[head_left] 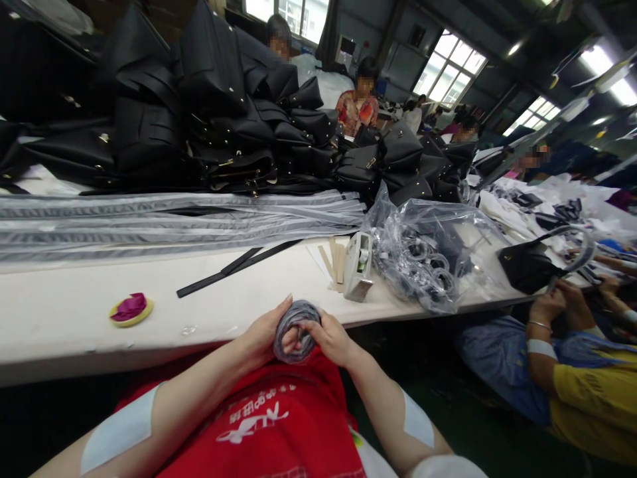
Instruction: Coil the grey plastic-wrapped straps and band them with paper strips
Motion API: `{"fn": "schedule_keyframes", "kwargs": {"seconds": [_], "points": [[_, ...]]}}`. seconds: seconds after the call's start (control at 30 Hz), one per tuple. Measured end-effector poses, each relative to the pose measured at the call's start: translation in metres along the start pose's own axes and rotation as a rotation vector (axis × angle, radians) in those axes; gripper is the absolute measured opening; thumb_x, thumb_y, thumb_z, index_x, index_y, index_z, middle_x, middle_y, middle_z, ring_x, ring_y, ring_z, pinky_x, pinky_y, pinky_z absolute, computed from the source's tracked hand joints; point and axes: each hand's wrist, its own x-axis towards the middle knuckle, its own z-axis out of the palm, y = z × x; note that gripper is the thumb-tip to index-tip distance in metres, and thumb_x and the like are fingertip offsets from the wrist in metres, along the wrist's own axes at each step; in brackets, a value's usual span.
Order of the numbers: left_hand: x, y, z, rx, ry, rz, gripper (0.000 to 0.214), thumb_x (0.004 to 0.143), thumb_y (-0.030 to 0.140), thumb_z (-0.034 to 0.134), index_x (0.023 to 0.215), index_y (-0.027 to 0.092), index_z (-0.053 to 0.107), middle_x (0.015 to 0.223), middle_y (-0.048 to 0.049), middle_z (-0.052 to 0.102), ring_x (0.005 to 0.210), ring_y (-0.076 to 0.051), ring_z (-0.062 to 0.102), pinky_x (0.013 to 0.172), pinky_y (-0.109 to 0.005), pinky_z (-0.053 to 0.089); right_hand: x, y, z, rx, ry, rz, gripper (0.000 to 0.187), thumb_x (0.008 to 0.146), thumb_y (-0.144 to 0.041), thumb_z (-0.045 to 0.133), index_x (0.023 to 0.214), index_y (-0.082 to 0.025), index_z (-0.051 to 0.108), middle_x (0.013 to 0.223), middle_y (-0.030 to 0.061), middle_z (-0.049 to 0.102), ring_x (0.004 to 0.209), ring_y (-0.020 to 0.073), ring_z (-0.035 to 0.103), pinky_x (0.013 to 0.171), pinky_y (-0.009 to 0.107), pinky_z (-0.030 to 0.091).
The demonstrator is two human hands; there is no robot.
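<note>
Just above the red apron (298, 411), a coiled grey strap (297, 312) sits between both hands, close to the table's front edge. My left hand (269, 330) wraps around the coil's left side. My right hand (332, 337) grips the right side, with fingers reaching into the hollow middle. The coil's surface looks glossy, perhaps plastic-covered. Beyond the hands, a tape dispenser (357, 265) stands on the white table (263, 285), with beige strips (337, 262) beside it.
Long grey-white straps (174, 222) lie across the table before heaped black handbags (213, 73). Left are black strips (223, 273) and a yellow dish with magenta cloth (130, 309). Clear plastic bags hold coils (423, 255) at right. A co-worker in yellow (592, 398) handles a black handbag (530, 262).
</note>
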Motion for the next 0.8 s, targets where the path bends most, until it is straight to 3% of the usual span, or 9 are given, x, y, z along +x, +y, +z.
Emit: {"fn": "schedule_keyframes", "kwargs": {"seconds": [0.1,0.17,0.27,0.37,0.4,0.47,0.57,0.67,0.8], "points": [[0.0,-0.005,-0.009,0.347,0.246,0.244,0.058,0.082,0.07,0.04,0.069,0.018,0.062,0.063,-0.004,0.063,0.068,-0.021,0.059,0.071,-0.034,0.048,0.0,0.002,-0.001,-0.194,-0.063,0.06,0.04,0.095,-0.047,0.044,0.113,-0.016,0.058,0.102,0.0083,0.068,0.092,0.0201,0.063,0.084,0.032,0.048],[-0.004,-0.01,-0.011,0.596,0.3,0.387,0.042,0.085,0.057,0.047,0.098,0.02,0.062,0.087,-0.0037,0.068,0.084,-0.022,0.061,0.081,-0.033,0.047,-0.002,0.005,0.003,-0.38,-0.148,0.102,0.038,0.093,-0.047,0.047,0.107,-0.015,0.062,0.097,0.0095,0.07,0.086,0.0216,0.064,0.078,0.031,0.048],[-0.014,-0.023,-0.012,0.817,0.206,0.35,0.029,0.09,0.044,0.044,0.097,0.022,0.061,0.088,-0.0031,0.068,0.084,-0.021,0.061,0.082,-0.032,0.046,-0.003,0.008,0.009,-0.513,-0.346,0.085,0.035,0.092,-0.045,0.049,0.097,-0.015,0.066,0.087,0.008,0.071,0.074,0.02,0.064,0.067,0.027,0.046],[-0.024,-0.036,-0.014,0.891,0.232,0.324,0.029,0.092,0.042,0.042,0.088,0.022,0.063,0.087,-0.0038,0.069,0.083,-0.021,0.06,0.081,-0.032,0.045,0.013,0.01,-0.002,-0.496,-0.499,0.031,0.037,0.093,-0.047,0.047,0.091,-0.018,0.07,0.085,0.0047,0.072,0.074,0.0171,0.064,0.065,0.023,0.044],[-0.026,-0.038,-0.015,0.897,0.236,0.331,0.031,0.092,0.042,0.042,0.088,0.022,0.064,0.087,-0.0042,0.069,0.084,-0.021,0.06,0.082,-0.032,0.045,0.025,0.011,-0.009,-0.522,-0.425,0.051,0.037,0.094,-0.047,0.046,0.091,-0.019,0.07,0.086,0.0041,0.072,0.077,0.0165,0.065,0.068,0.023,0.045],[-0.029,-0.039,-0.017,0.894,0.237,0.333,0.033,0.091,0.045,0.043,0.086,0.021,0.066,0.086,-0.0045,0.069,0.084,-0.021,0.06,0.082,-0.032,0.045,0.053,0.015,-0.025,-0.644,-0.1,0.152,0.035,0.096,-0.041,0.044,0.097,-0.019,0.07,0.094,0.0057,0.072,0.088,0.0166,0.064,0.077,0.023,0.046],[-0.028,-0.038,-0.017,0.779,0.204,0.268,0.04,0.087,0.054,0.047,0.082,0.019,0.065,0.081,-0.0046,0.068,0.079,-0.021,0.061,0.077,-0.031,0.047,0.099,0.025,-0.04,-0.804,0.292,0.303,0.03,0.094,-0.028,0.047,0.112,-0.013,0.065,0.112,0.0163,0.065,0.106,0.0227,0.059,0.091,0.031,0.043],[-0.025,-0.041,-0.017,0.53,0.161,0.133,0.055,0.076,0.071,0.051,0.084,0.018,0.061,0.071,-0.0016,0.064,0.058,-0.017,0.057,0.056,-0.029,0.046,0.129,0.037,-0.043,-0.845,0.364,0.351,0.027,0.089,-0.016,0.05,0.108,-0.003,0.064,0.113,0.0272,0.06,0.111,0.0307,0.056,0.092,0.039,0.042],[-0.025,-0.047,-0.019,0.33,0.157,0.062,0.064,0.071,0.079,0.049,0.09,0.018,0.058,0.062,0.0018,0.06,0.045,-0.015,0.053,0.045,-0.026,0.04,0.137,0.042,-0.044,-0.804,0.404,0.347,0.027,0.091,-0.008,0.041,0.098,-0.005,0.066,0.106,0.0241,0.063,0.104,0.0268,0.059,0.09,0.039,0.043]]}}
